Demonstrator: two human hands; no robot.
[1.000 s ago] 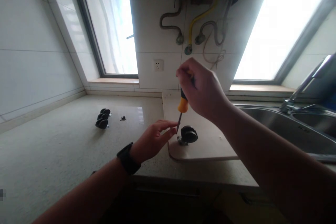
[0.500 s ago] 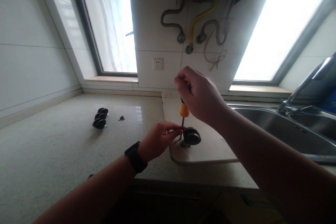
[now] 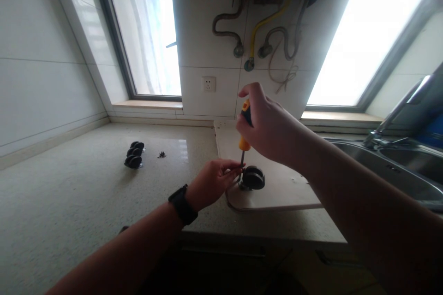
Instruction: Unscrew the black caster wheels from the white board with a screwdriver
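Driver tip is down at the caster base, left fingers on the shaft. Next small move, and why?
Probably turn the screwdriver while pressing down. The right hand grips its handle upright, the tip sits at the mounting plate of the caster on the board, and the left hand pinches the shaft near the tip to steady it. Whether the tip is seated in a screw head is too small to tell.

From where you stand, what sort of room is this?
Most likely a home kitchen: a stone countertop carries a steel sink with a faucet, and pipes hang on the tiled wall.
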